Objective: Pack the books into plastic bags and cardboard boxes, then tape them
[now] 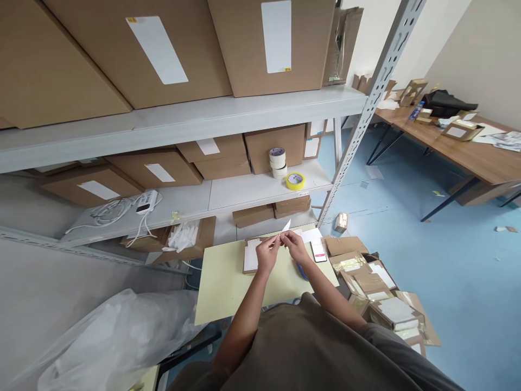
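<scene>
Above a pale yellow table (222, 288), my left hand (268, 253) and my right hand (293, 244) meet with fingers pinched together. A small white piece of paper (287, 226) sticks up from between their fingertips, and both hands appear to grip its lower edge. Left of my left hand lies a flat cardboard box (251, 258) with a white sheet on it. A phone (319, 251) with a lit screen rests to the right of my right hand. Something blue (302, 271), partly covered by my right forearm, lies on the table. More white paper (311, 235) is behind my right hand.
A metal shelf (244, 108) with large cardboard boxes rises in front. Its middle level holds white tape rolls (277, 158), a yellow tape roll (295, 181) and a power strip (147, 202). Cardboard boxes (378, 293) are piled right; a plastic bag (122, 336) sits left.
</scene>
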Demonstrator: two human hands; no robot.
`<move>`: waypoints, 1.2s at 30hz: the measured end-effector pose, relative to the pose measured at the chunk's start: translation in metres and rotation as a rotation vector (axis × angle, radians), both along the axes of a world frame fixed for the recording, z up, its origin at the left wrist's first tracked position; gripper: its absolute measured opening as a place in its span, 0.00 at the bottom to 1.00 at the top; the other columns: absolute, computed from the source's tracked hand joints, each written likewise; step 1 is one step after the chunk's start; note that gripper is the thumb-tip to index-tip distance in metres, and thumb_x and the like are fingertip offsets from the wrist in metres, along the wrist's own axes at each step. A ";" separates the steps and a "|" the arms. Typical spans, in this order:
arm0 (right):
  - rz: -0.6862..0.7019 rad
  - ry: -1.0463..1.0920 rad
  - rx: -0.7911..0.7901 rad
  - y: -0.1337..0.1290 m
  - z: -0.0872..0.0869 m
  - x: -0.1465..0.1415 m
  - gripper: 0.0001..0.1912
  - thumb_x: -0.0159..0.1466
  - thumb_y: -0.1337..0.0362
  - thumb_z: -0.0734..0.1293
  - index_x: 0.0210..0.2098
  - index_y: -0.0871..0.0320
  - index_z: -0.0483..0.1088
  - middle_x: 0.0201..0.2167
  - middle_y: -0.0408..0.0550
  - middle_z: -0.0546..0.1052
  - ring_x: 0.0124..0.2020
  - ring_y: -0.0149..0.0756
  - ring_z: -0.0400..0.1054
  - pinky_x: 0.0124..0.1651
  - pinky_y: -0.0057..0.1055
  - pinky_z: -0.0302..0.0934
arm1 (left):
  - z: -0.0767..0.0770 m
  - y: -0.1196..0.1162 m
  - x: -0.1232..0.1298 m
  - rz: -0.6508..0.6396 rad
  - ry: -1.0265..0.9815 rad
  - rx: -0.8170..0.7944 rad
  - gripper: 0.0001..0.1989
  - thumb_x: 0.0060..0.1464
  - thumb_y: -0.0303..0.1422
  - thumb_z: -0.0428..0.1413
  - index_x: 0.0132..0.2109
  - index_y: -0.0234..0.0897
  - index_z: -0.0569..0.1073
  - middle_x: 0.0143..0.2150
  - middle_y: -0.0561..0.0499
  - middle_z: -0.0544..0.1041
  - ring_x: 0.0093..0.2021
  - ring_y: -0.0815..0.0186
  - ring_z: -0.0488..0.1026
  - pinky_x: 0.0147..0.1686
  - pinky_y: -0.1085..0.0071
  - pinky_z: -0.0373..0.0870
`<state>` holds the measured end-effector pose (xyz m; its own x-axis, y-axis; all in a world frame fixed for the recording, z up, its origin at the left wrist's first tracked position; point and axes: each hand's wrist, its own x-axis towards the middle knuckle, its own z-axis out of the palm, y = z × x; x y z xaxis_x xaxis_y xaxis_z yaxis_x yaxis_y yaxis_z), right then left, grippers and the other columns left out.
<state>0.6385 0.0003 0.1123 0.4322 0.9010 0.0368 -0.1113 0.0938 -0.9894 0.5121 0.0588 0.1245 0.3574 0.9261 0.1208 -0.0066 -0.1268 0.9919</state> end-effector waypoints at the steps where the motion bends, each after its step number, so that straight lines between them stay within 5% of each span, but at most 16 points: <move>1: 0.002 0.001 -0.003 0.000 0.000 0.000 0.19 0.66 0.42 0.69 0.35 0.51 0.73 0.32 0.46 0.76 0.35 0.40 0.71 0.41 0.36 0.66 | 0.000 0.000 0.000 -0.004 -0.002 -0.013 0.12 0.53 0.43 0.70 0.43 0.45 0.88 0.47 0.44 0.86 0.48 0.50 0.82 0.51 0.57 0.79; 16: -0.023 -0.170 -0.022 -0.004 0.001 0.005 0.15 0.67 0.48 0.68 0.34 0.52 0.73 0.32 0.46 0.78 0.34 0.39 0.70 0.39 0.35 0.65 | 0.004 0.002 -0.005 -0.054 0.000 -0.030 0.11 0.50 0.42 0.71 0.40 0.43 0.88 0.43 0.43 0.86 0.44 0.52 0.82 0.48 0.58 0.79; 24: 0.020 -0.201 -0.021 -0.004 -0.001 0.007 0.12 0.68 0.51 0.68 0.35 0.52 0.73 0.32 0.45 0.78 0.35 0.39 0.71 0.38 0.34 0.63 | -0.023 0.010 0.000 0.035 -0.089 -0.283 0.21 0.55 0.53 0.65 0.38 0.37 0.84 0.38 0.45 0.85 0.40 0.57 0.80 0.42 0.65 0.77; 30: 0.019 -0.165 -0.030 -0.003 -0.005 0.010 0.09 0.66 0.55 0.68 0.34 0.52 0.72 0.32 0.45 0.78 0.35 0.39 0.72 0.40 0.35 0.64 | -0.019 0.010 0.000 -0.180 -0.082 -0.239 0.23 0.55 0.52 0.67 0.46 0.36 0.85 0.44 0.44 0.85 0.47 0.55 0.80 0.50 0.66 0.74; 36: 0.016 -0.009 -0.078 -0.002 -0.022 0.009 0.10 0.62 0.57 0.69 0.28 0.52 0.66 0.25 0.41 0.74 0.30 0.38 0.71 0.37 0.34 0.64 | -0.032 0.012 -0.002 -0.071 -0.030 -0.284 0.23 0.51 0.54 0.68 0.34 0.36 0.83 0.31 0.50 0.80 0.36 0.60 0.76 0.39 0.68 0.72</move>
